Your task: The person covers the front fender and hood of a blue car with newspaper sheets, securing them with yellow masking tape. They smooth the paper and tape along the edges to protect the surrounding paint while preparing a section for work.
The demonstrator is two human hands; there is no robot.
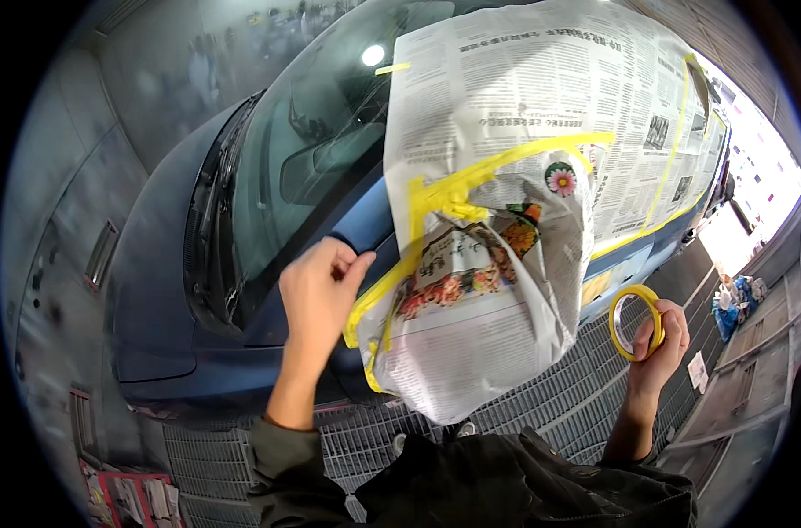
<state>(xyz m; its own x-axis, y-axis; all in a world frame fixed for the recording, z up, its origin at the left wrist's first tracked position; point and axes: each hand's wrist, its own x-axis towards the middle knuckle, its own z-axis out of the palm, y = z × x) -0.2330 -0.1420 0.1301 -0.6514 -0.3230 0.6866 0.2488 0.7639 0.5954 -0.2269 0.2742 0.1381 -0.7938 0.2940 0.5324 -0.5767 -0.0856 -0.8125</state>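
Note:
My right hand (667, 348) grips a roll of yellow masking tape (615, 327), its thumb and fingers around the rim. Close to the windscreen pillar of a dark blue car (158, 326), my left hand (317, 286) is closed in a pinch; whatever is between its fingertips is too small to make out. Just right of that hand, crumpled newspaper (479, 352) wraps a bulging part at the car's side, bordered by strips of yellow tape (506, 163). Flat newspaper sheets (471, 79) cover the side windows and roof edge above it.
The windscreen (321, 132) with its wipers (211, 202) lies uncovered to the left. Metal grating (559, 378) forms the floor beneath me. A red-framed rack with papers (128, 497) stands at lower left; blue and white bundled material (736, 304) is by the right wall.

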